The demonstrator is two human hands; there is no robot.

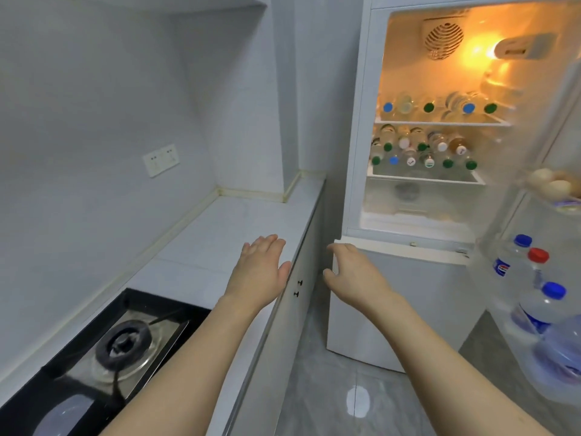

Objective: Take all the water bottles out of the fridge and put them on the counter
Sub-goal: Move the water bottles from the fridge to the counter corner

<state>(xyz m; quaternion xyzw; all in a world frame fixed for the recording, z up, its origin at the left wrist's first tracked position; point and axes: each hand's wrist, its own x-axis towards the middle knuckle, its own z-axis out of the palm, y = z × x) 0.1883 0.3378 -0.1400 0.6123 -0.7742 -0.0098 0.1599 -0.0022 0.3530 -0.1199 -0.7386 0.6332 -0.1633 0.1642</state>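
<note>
We stand at the open fridge (355, 171) with both hands empty: our left hand (262, 265) is spread flat, fingers straight, over the front edge of the white counter (226, 221), and our right hand (349, 269) hangs loosely curled and holds nothing, just in front of the top left corner of the lower fridge door. The water bottles (424, 149) all lie on their sides on the two lit shelves, caps facing us: a single row along the front edge of the upper shelf, a deeper stack on the lower one. None has reached the counter yet, so we judge the job barely begun. We expect each bottle to be fairly heavy if full, thin-walled, and possibly cold and slick with condensation. The neck just behind the cap looks the surest place to take hold, sliding each one straight out. On the lower shelf we should pull from the top of the stack, or its neighbours may roll.
</note>
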